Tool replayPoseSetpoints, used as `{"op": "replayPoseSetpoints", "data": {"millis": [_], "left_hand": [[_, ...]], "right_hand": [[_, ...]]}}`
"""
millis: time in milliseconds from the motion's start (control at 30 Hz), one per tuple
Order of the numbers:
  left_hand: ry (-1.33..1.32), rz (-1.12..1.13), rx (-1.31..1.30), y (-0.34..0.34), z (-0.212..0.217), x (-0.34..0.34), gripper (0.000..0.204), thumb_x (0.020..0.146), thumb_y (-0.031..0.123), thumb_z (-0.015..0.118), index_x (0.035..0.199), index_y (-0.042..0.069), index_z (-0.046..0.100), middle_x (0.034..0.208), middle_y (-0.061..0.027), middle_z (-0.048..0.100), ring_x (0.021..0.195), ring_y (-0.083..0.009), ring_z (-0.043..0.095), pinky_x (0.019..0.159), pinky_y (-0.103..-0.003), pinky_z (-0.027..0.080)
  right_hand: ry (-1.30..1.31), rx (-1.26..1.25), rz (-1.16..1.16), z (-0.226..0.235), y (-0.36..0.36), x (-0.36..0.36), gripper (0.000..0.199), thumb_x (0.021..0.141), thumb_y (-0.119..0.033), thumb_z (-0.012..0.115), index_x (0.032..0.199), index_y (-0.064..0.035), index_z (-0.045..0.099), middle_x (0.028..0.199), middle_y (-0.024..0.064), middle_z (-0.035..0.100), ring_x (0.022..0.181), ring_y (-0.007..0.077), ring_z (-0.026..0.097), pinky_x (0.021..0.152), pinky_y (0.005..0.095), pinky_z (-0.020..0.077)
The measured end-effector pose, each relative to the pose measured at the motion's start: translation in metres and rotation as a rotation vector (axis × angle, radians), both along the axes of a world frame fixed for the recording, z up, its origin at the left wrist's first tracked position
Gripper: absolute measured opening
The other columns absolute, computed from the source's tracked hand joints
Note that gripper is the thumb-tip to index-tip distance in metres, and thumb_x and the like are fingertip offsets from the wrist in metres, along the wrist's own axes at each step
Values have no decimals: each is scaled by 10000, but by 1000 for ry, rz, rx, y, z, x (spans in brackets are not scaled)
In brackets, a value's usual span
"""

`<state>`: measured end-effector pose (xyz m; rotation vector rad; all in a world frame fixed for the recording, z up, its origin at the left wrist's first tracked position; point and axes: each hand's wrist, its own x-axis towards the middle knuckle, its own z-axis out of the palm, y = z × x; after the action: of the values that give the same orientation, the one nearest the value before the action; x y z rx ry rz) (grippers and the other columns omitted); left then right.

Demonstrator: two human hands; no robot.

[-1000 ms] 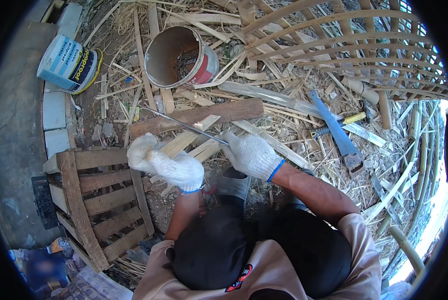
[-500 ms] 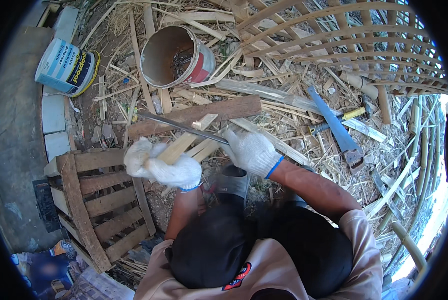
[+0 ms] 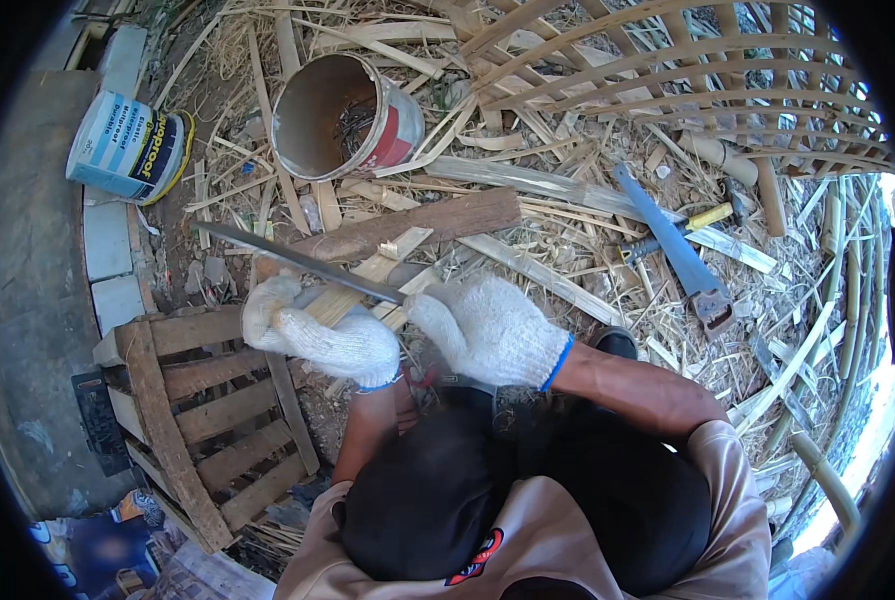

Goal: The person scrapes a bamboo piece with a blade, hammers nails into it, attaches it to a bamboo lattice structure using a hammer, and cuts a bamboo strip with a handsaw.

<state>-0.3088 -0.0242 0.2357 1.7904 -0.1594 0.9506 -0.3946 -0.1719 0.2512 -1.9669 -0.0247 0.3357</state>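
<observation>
While a bamboo strip (image 3: 353,295) is gripped in the closed left hand (image 3: 323,338), fingers could be cut if the blade (image 3: 298,260), clenched in the right hand (image 3: 488,330), slips.

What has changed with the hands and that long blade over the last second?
Very little. The left hand and right hand, both gloved, have kept their grip on the bamboo strip and the long blade, shifting only slightly. The tipped bucket, blue saw and wooden crate stayed put.

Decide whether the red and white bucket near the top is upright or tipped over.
Tipped over. The bucket lies on its side among bamboo scraps, its open mouth facing the camera, showing the inside wall.
</observation>
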Motion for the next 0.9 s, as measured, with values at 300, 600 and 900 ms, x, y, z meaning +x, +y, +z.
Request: {"op": "replayPoseSetpoints", "data": {"millis": [300,600,900], "left_hand": [[-82,-115,20,-7,-2,0,403,1105,380,359,1054,18,528,1013,-104,505,965,-220,503,909,-411,445],[-40,-47,80,-4,-5,5,367,1100,400,365,1022,55,464,996,-99,453,915,-235,472,849,-407,419],[-154,-110,128,-1,-2,4,362,1106,391,347,997,63,456,989,-94,463,928,-236,483,861,-406,425]], "right_hand": [[56,-194,109,-83,-9,13,556,1116,-469,357,1184,-75,743,964,262,742,958,464,706,884,550,542],[73,-242,83,-25,-15,15,509,1116,-417,382,1123,-69,754,906,278,720,888,449,721,811,563,551],[134,-141,71,-77,-13,20,705,1128,-486,274,1009,33,736,886,335,711,901,508,698,891,578,532]]}}
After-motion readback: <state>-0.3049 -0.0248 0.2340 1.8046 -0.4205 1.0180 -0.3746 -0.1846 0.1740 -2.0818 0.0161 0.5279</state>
